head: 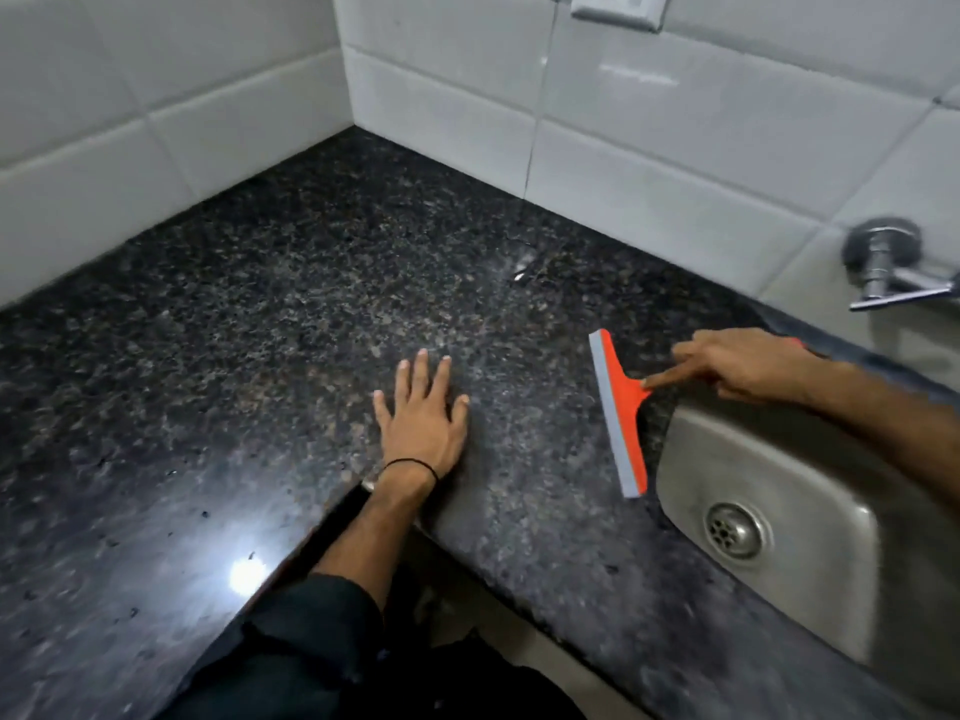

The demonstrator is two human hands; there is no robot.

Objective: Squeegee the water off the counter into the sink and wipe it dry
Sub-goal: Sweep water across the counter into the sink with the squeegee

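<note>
An orange squeegee point(621, 413) with a grey rubber blade rests on the dark speckled granite counter point(291, 283), right beside the left rim of the steel sink point(779, 491). My right hand point(748, 363) grips its handle, the index finger stretched along the neck toward the blade. My left hand point(423, 413) lies flat on the counter with fingers spread, left of the squeegee and holding nothing. A faint wet sheen shows on the counter around the hands.
White tiled walls meet in a corner behind the counter. A chrome tap point(883, 267) sticks out of the wall above the sink, and a socket point(618, 5) sits high on the wall. The sink drain point(735, 530) is open. The counter's front edge runs diagonally past my dark clothing.
</note>
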